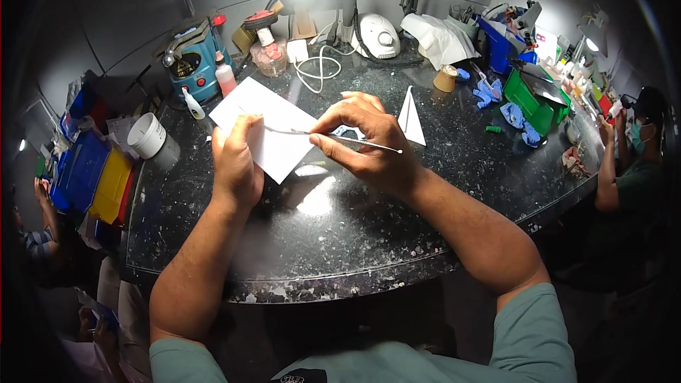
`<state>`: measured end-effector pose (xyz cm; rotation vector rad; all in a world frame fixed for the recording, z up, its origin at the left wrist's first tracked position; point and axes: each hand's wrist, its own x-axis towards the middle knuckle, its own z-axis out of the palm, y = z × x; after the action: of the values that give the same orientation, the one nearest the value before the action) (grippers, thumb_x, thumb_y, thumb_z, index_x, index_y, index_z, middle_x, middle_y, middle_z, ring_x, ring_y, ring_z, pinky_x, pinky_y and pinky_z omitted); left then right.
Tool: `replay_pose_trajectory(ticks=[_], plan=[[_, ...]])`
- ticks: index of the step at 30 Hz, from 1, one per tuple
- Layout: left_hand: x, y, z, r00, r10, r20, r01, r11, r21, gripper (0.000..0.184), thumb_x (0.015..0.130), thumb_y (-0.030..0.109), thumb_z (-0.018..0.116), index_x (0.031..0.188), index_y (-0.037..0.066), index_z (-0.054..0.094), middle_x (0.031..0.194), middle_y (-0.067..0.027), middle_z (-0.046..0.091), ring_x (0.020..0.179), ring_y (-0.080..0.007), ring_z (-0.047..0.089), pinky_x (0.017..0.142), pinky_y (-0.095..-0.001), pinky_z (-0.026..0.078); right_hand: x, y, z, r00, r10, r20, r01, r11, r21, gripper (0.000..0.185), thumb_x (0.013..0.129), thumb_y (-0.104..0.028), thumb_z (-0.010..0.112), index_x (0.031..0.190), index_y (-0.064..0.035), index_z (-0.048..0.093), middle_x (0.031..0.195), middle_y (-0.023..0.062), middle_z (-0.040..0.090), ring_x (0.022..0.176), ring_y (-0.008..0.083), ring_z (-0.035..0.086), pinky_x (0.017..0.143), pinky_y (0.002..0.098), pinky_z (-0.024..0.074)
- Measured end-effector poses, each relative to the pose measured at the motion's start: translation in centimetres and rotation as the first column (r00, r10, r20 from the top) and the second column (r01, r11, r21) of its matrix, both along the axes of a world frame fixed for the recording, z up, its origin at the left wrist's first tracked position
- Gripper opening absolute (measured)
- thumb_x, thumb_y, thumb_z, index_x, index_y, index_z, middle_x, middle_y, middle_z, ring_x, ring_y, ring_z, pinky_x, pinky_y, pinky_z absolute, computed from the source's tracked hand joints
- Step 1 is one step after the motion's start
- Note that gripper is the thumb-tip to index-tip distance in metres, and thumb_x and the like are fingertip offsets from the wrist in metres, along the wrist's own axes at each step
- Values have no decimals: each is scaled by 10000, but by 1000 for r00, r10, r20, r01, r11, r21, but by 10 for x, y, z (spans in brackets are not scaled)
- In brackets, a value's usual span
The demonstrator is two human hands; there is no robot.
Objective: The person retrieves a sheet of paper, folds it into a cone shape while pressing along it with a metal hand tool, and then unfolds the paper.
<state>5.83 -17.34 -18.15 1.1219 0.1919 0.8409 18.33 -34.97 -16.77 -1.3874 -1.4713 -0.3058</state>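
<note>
A flat white sheet, perhaps paper or card (pixel 273 149), is held up over the dark bench by my left hand (pixel 237 156), thumb on its face. My right hand (pixel 365 138) pinches a thin metal hand tool, like a dental wax carver (pixel 347 140). Its pointed front end lies over the sheet near my left thumb, and its other tip sticks out past my right hand. Behind the right hand a folded white paper piece (pixel 411 122) stands on the bench. Something small and bluish shows partly behind my right fingers.
A blue machine (pixel 191 64), a bottle of pink liquid (pixel 225 76) and a white tub (pixel 147 135) stand at the left. Blue and yellow bins (pixel 89 174) edge the bench. At the right lie a green bin (pixel 533 99) and blue gloves (pixel 488 92). Other people sit on both sides.
</note>
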Motion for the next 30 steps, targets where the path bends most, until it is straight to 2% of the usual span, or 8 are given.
replay_pose_trajectory(ticks=[5,9,10,16,19,21,23,30], plan=[[0,-3,2,991,-117,60,121,991,-56,214,988,112,563,1157,-12,610,1078,-100,686,989,-201,686,895,-344,547,6,6,-3,995,-102,11,100,991,87,133,898,-169,740,1003,-96,701,945,45,705,972,228,626,976,377,397],[-4,-13,7,953,-278,120,290,952,-96,251,1016,128,537,1221,-9,585,1140,-99,682,1056,-208,679,945,-361,536,9,1,0,979,-147,139,145,989,25,172,834,-112,771,990,-110,698,950,50,693,1006,240,620,983,395,405],[-4,-7,3,947,-304,101,314,944,-99,312,1009,138,531,1283,-7,568,1238,-122,664,1156,-235,648,1027,-400,498,9,0,-1,983,-150,101,148,988,33,184,810,-80,770,970,-118,688,937,39,685,1017,238,623,1011,412,401],[-5,-7,10,879,-452,152,477,847,-234,387,938,85,535,1310,-19,551,1254,-146,650,1186,-266,629,1059,-428,472,12,-5,4,967,-182,177,176,983,48,166,795,-27,727,914,-110,646,902,26,663,982,238,632,1069,445,381],[-4,2,0,906,-417,-71,394,893,-217,431,916,68,534,1335,-34,531,1258,-160,638,1179,-271,629,1071,-429,463,17,-2,4,963,-201,179,183,977,111,164,801,-4,693,917,-101,630,881,44,649,936,255,637,1079,461,384],[-4,-16,10,914,-390,-109,376,918,-129,351,916,79,618,1251,-17,577,1156,-116,667,1071,-243,666,961,-421,538,21,-2,4,965,-213,155,191,971,145,157,808,2,679,921,-93,624,875,55,642,905,269,638,1088,475,388],[-3,-23,13,894,-394,-213,391,919,-58,352,967,150,649,1269,-12,572,1174,-121,671,1068,-240,674,941,-420,555,21,-3,6,969,-221,111,203,967,156,143,819,2,672,921,-83,621,875,67,637,882,283,639,1097,485,393],[1,-20,-2,941,-287,-182,298,954,40,382,1008,205,649,1322,2,567,1243,-135,661,1121,-248,670,945,-402,579,12,-3,7,999,-44,29,41,995,93,200,786,103,678,882,-59,609,924,97,652,961,310,660,952,424,508]])
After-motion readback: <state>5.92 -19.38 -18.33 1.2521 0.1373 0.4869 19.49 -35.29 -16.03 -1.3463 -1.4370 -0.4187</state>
